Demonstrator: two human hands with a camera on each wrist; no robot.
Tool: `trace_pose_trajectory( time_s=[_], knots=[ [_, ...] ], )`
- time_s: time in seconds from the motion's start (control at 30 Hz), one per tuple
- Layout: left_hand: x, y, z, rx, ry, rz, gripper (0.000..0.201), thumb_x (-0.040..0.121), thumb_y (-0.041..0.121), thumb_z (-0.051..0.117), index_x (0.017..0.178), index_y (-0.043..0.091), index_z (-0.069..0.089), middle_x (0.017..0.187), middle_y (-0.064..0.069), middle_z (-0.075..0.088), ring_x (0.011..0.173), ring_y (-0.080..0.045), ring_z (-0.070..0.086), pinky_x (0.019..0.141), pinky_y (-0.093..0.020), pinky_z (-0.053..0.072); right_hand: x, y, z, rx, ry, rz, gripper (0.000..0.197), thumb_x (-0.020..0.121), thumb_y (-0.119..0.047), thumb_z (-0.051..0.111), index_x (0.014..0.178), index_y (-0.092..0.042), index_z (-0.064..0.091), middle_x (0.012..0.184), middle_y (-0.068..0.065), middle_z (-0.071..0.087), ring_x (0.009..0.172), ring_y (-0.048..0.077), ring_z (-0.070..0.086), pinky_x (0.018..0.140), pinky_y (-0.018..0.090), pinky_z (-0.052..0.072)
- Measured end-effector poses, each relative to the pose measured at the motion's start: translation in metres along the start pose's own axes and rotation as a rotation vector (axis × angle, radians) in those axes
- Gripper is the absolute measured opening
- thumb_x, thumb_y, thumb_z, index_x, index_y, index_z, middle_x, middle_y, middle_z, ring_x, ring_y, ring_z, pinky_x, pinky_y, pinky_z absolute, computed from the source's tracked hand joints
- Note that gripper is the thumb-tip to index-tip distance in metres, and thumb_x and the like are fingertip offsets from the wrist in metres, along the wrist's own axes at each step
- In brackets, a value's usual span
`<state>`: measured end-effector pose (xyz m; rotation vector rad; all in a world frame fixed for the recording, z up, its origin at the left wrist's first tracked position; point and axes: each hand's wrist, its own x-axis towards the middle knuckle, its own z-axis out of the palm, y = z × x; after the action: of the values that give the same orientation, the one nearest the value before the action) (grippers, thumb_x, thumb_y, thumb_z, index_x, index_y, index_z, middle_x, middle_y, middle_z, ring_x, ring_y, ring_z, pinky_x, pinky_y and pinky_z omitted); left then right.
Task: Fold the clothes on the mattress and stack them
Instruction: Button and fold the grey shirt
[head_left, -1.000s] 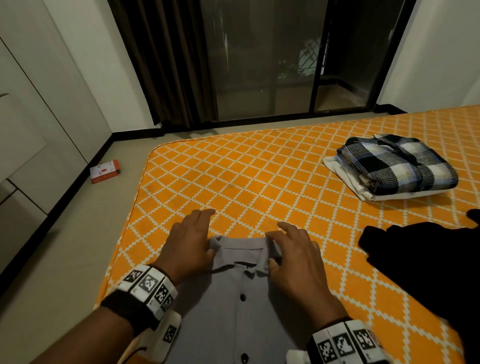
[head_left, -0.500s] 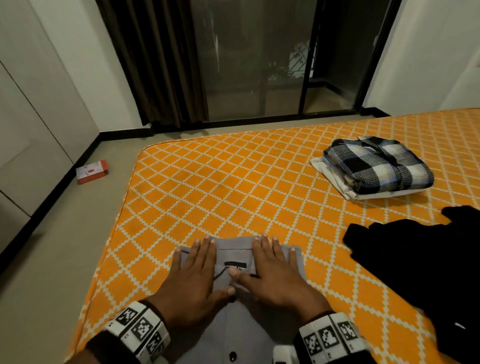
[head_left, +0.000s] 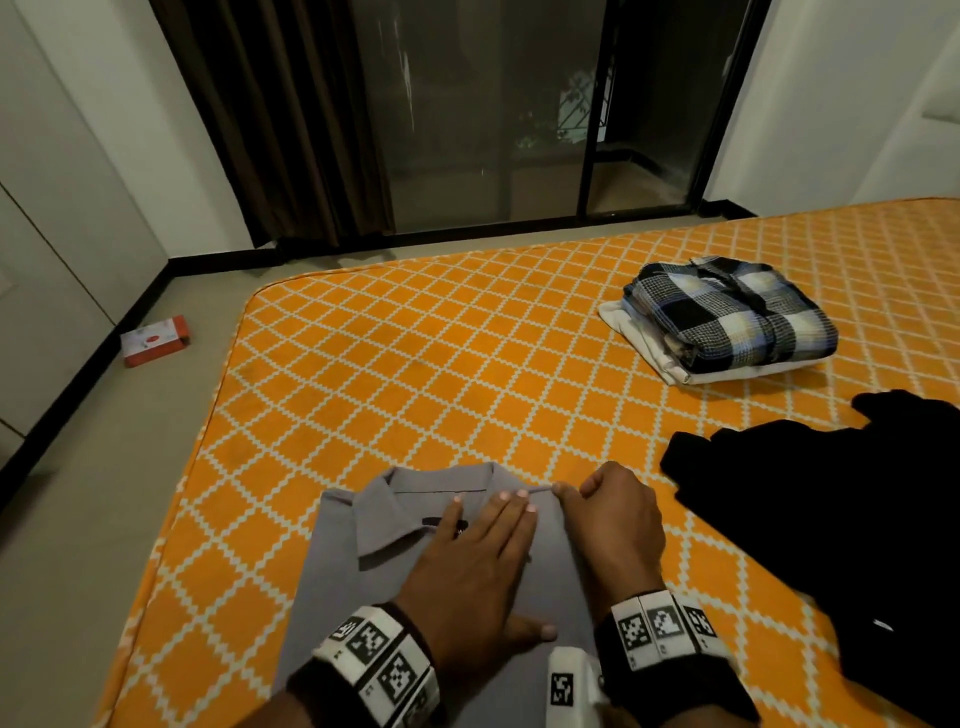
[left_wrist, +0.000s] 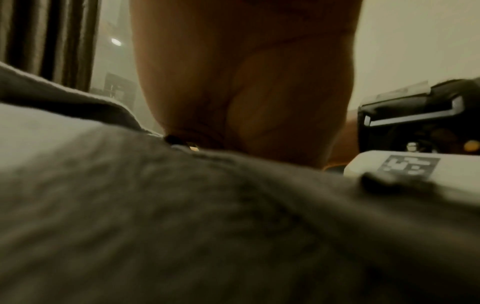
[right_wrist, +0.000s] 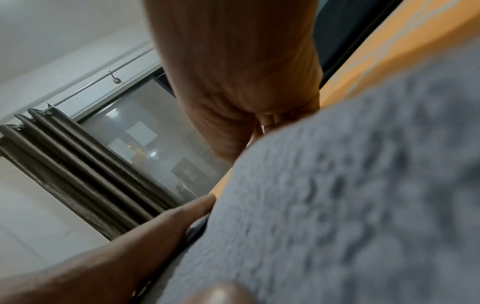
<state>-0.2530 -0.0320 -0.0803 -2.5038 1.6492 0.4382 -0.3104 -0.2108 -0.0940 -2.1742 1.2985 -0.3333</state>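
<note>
Grey shirt (head_left: 332, 551) under left hand (head_left: 467, 577) (flat)

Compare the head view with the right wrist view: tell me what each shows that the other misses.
Head view only: the folded plaid shirt on its stack, the black garment, the red box on the floor.
Right wrist view only: the curtain rod.
Both: the grey shirt, the orange mattress, the curtain, and both hands, left flat, right pinching the shirt's edge.

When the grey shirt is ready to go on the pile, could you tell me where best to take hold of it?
Probably by its two long side edges, one hand sliding under from each side. The grey shirt lies flat and narrow on the mattress, collar away from you, so lifting both edges should keep the fold. The right hand already pinches its far right corner.
</note>
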Motion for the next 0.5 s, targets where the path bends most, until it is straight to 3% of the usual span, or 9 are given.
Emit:
trace_pose_trajectory(
  time_s=[0.07, 0.17, 0.27, 0.37, 0.43, 0.5],
  knots=[
    [-0.003, 0.001, 0.000, 0.000, 0.002, -0.013, 0.112, 0.086, 0.090, 0.029, 0.163, 0.021, -0.016, 0.170, 0.002, -0.024, 0.156, -0.017, -0.022, 0.124, -0.061, -0.009, 0.001, -0.001, 0.000, 0.015, 0.060, 0.013, 0.036, 0.086, -0.053, 0.076, 0.080, -0.024, 0.057, 0.084, 0.000, 0.062, 0.077, 0.028, 0.055, 0.064, 0.033, 0.042],
    [-0.005, 0.004, -0.004, 0.002, 0.019, -0.025, 0.114, 0.085, 0.089, 0.030, 0.163, 0.019, -0.017, 0.169, 0.000, -0.025, 0.156, -0.019, -0.022, 0.123, -0.061, -0.009, -0.002, -0.008, -0.002, 0.055, 0.118, -0.100, 0.038, 0.081, -0.056, 0.077, 0.076, -0.024, 0.057, 0.077, -0.004, 0.063, 0.071, 0.024, 0.051, 0.060, 0.032, 0.040],
    [-0.007, 0.006, -0.005, -0.026, 0.012, -0.029, 0.113, 0.087, 0.087, 0.033, 0.163, 0.017, -0.015, 0.170, -0.001, -0.021, 0.157, -0.020, -0.018, 0.124, -0.061, -0.008, -0.005, -0.009, 0.004, 0.066, -0.001, -0.156, 0.039, 0.074, -0.054, 0.080, 0.065, -0.021, 0.060, 0.064, -0.006, 0.062, 0.065, 0.020, 0.059, 0.052, 0.029, 0.038],
    [-0.015, 0.006, -0.014, -0.052, 0.027, -0.011, 0.110, 0.091, 0.080, 0.041, 0.164, 0.014, -0.008, 0.172, -0.004, -0.013, 0.159, -0.022, -0.011, 0.125, -0.058, -0.009, -0.004, -0.010, 0.005, 0.049, 0.026, -0.146, 0.023, 0.080, -0.038, 0.079, 0.070, -0.022, 0.066, 0.076, 0.004, 0.072, 0.077, 0.030, 0.066, 0.062, 0.033, 0.049],
    [-0.026, 0.003, -0.024, -0.109, 0.115, -0.003, 0.098, 0.098, 0.070, 0.041, 0.165, 0.014, -0.003, 0.173, -0.005, -0.006, 0.159, -0.020, -0.006, 0.127, -0.053, -0.008, -0.004, -0.016, -0.003, 0.038, 0.092, -0.222, 0.009, 0.082, -0.027, 0.077, 0.078, -0.025, 0.069, 0.083, 0.006, 0.074, 0.082, 0.033, 0.067, 0.065, 0.033, 0.047],
    [-0.044, -0.012, -0.028, -0.212, 0.299, -0.054, 0.079, 0.106, 0.054, 0.038, 0.165, 0.013, 0.005, 0.173, -0.006, 0.005, 0.159, -0.021, 0.003, 0.128, -0.043, -0.003, -0.010, -0.028, -0.008, 0.078, 0.098, -0.358, 0.011, 0.083, -0.023, 0.078, 0.079, -0.027, 0.068, 0.078, -0.002, 0.071, 0.075, 0.026, 0.066, 0.062, 0.032, 0.046]
  ],
)
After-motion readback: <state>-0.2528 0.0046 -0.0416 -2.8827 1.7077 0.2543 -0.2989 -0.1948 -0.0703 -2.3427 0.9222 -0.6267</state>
